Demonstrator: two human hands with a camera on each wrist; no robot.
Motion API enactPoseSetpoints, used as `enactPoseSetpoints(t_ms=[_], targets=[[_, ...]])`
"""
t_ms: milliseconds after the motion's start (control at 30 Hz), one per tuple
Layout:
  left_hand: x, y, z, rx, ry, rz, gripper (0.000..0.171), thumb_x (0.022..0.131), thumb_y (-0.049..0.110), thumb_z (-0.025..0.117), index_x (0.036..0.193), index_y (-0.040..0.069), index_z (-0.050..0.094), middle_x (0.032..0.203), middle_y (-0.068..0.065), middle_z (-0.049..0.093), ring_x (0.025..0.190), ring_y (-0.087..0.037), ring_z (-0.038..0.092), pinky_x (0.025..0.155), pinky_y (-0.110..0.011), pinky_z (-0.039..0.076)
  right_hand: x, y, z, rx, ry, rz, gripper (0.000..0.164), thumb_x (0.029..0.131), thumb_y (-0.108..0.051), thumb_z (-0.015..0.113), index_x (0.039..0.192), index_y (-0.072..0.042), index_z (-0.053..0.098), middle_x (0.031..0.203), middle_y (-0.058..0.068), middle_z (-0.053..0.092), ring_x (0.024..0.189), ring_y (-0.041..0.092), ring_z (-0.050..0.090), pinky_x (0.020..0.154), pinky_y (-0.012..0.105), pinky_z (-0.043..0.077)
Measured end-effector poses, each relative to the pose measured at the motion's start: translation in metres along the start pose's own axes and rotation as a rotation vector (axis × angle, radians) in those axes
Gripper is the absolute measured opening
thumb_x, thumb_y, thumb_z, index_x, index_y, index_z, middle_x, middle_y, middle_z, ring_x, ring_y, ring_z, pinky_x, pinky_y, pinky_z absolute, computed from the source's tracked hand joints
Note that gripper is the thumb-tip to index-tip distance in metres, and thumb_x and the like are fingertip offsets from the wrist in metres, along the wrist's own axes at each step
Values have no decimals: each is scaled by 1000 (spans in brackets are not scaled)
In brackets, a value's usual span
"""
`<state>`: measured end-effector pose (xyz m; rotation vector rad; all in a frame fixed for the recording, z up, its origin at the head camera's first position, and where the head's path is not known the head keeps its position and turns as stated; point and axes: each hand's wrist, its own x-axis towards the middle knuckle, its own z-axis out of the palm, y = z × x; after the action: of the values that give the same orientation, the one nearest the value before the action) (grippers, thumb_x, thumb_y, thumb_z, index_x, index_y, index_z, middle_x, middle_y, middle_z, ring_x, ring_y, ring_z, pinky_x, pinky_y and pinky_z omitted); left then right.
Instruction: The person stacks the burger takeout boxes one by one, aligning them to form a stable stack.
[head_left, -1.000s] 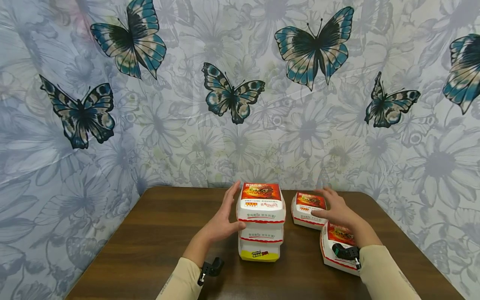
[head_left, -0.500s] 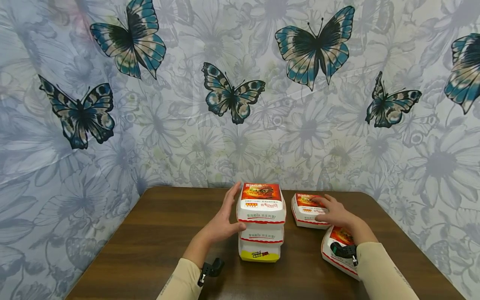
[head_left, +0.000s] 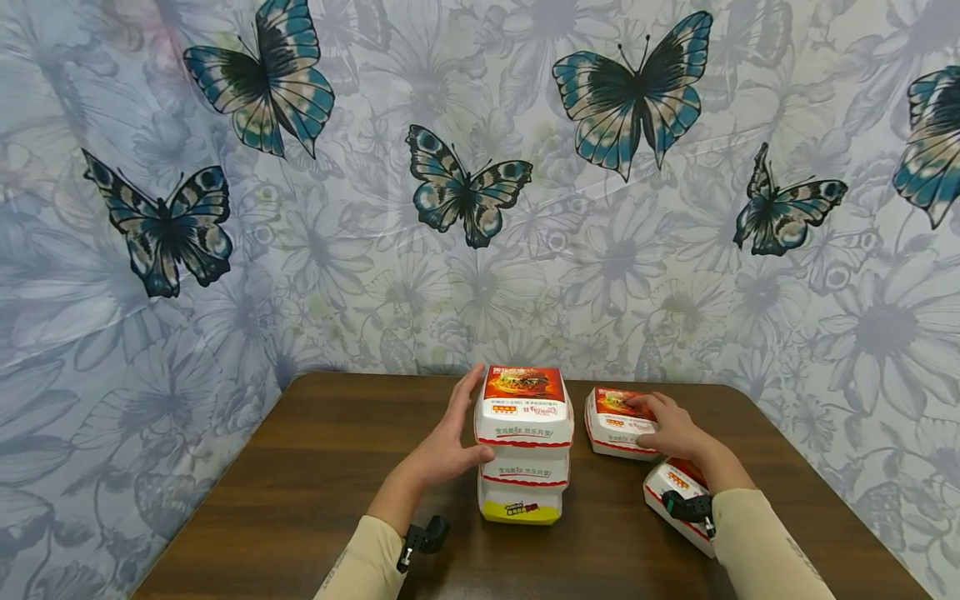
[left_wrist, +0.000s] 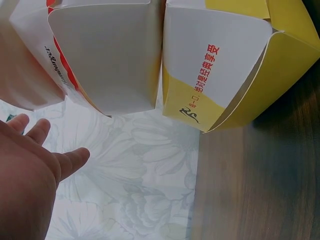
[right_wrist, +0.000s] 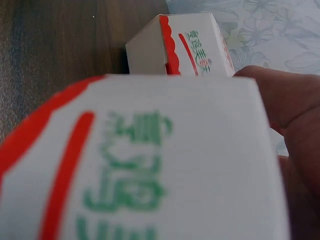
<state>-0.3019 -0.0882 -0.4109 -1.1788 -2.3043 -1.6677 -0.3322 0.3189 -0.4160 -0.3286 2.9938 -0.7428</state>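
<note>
A stack of white burger boxes [head_left: 522, 425] stands mid-table, with a burger picture on its top lid and yellow at its base. My left hand [head_left: 442, 454] is upright along the stack's left side, fingers extended and thumb near its front. In the left wrist view, my hand [left_wrist: 27, 175] has its fingers spread below the stacked boxes [left_wrist: 110, 55]. To the right, my right hand [head_left: 678, 429] lies over the right side of the far burger box [head_left: 611, 425], fingers on its lid, thumb by its front. A nearer burger box [head_left: 671, 483] is partly under my right wrist.
Brown wooden table [head_left: 315, 467] under everything, backed by a patterned butterfly cloth [head_left: 337, 275]. In the right wrist view the nearer box [right_wrist: 165, 165] fills the foreground, blurred, with the far box [right_wrist: 192, 47] behind it.
My right hand has come down onto the far box. The nearer right box has turned and shifted slightly under the wrist. My left hand has stayed beside the stack.
</note>
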Motion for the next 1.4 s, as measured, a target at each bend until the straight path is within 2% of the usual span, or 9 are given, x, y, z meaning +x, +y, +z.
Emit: enactPoseSetpoints(t_ms=[100, 233, 333, 467, 667, 967, 1100, 1200, 1400], targets=[[0, 0, 0, -8, -2, -9, 115, 74, 80, 64, 160, 38, 0, 168, 5, 0, 154, -31, 3, 115, -73, 16, 0, 1, 1, 3, 8, -9, 65, 83, -25, 78, 137, -5, 49, 153, 42, 20, 134, 70, 20, 100, 82, 24], [0, 0, 0, -7, -7, 2, 114, 75, 80, 64, 160, 37, 0, 168, 4, 0, 154, -31, 4, 115, -73, 17, 1, 3, 2, 7, 25, -25, 65, 82, -30, 81, 134, -6, 51, 140, 32, 41, 125, 57, 39, 95, 72, 37], [0, 1, 0, -8, -10, 2, 114, 75, 80, 63, 160, 36, 0, 168, 3, 0, 154, -32, 4, 115, -74, 17, 0, 3, 2, 4, 32, -34, 66, 82, -32, 82, 134, -6, 51, 132, 27, 48, 120, 51, 44, 93, 66, 40], [-1, 1, 0, -15, -9, -8, 117, 74, 80, 64, 160, 35, 0, 168, 4, -1, 155, -31, 2, 115, -74, 17, -1, 3, 2, -2, 36, -25, 69, 82, -35, 82, 136, -6, 50, 141, 32, 42, 128, 57, 38, 97, 71, 38], [-1, -1, 0, -27, -8, -22, 123, 73, 81, 65, 161, 27, -2, 167, 9, 0, 155, -27, 1, 116, -73, 16, -1, 3, 4, 5, 54, -17, 70, 82, -36, 81, 136, -5, 50, 142, 35, 39, 130, 57, 34, 99, 73, 35], [0, -1, 0, -35, -12, -27, 120, 73, 81, 65, 161, 34, -1, 166, 10, 1, 155, -26, 1, 116, -73, 16, -2, 2, 4, 14, 117, 3, 75, 80, -39, 83, 135, -1, 48, 137, 36, 40, 127, 53, 37, 98, 68, 40], [0, 0, 1, -28, -9, -14, 117, 74, 81, 65, 160, 37, -1, 167, 8, -1, 155, -28, 2, 115, -73, 17, -4, 0, 2, 61, 139, 7, 74, 82, -40, 81, 135, -1, 47, 128, 31, 44, 106, 42, 48, 84, 53, 48], [-1, 0, 1, -22, -8, -6, 115, 74, 81, 64, 159, 40, -1, 168, 6, -2, 155, -30, 2, 115, -73, 17, -5, -3, 0, 76, 177, -2, 71, 83, -41, 80, 132, -2, 49, 124, 26, 48, 103, 35, 48, 82, 46, 46], [0, -1, 2, -27, -14, -15, 113, 74, 80, 64, 158, 44, -2, 167, 10, -2, 155, -27, 0, 116, -71, 18, -8, -12, -9, 104, 265, -17, 63, 85, -43, 78, 128, -4, 53, 130, 23, 49, 117, 39, 42, 93, 55, 41]])
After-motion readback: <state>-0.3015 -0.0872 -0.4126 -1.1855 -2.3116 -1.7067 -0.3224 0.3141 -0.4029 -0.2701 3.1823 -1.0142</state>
